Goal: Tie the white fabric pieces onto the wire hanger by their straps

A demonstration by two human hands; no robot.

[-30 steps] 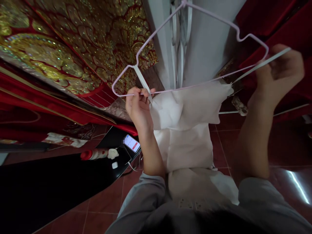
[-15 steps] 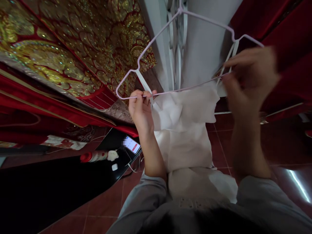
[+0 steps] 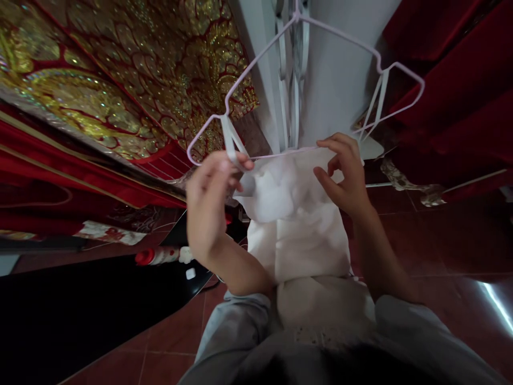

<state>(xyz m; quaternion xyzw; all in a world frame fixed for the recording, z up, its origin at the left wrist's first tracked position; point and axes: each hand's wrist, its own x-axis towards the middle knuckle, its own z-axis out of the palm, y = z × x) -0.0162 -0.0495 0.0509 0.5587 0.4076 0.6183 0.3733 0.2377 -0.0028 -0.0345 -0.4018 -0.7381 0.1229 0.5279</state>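
Hanging at centre, in front of the body, a white strapped garment (image 3: 276, 198) on a pale pink hanger (image 3: 297, 17), with its top edge along the bottom bar (image 3: 272, 155). Looped over one notch, the left strap (image 3: 229, 133); looped over the other, the right strap (image 3: 383, 93), reaching down to near the right hand (image 3: 347, 176). Curled in narrowly at the lower end of the left strap, slightly blurred, the left hand (image 3: 210, 192), with fingertips beside the bar; cannot tell whether pinching or merely touching. Raised before the garment's other side, the right hand, half open, with a clear gap between thumb and forefinger and the forefinger's tip at the bar. Behind, a pale grey panel (image 3: 340, 80) between a red-and-gold sequinned costume (image 3: 180, 64) and dark red cloth (image 3: 460, 96). Low on the left, on a black table (image 3: 100, 305), a red-capped bottle (image 3: 160, 255) lying on its side and, near that, a small white case (image 3: 191, 274). Underneath, reddish floor tiles (image 3: 168, 337).
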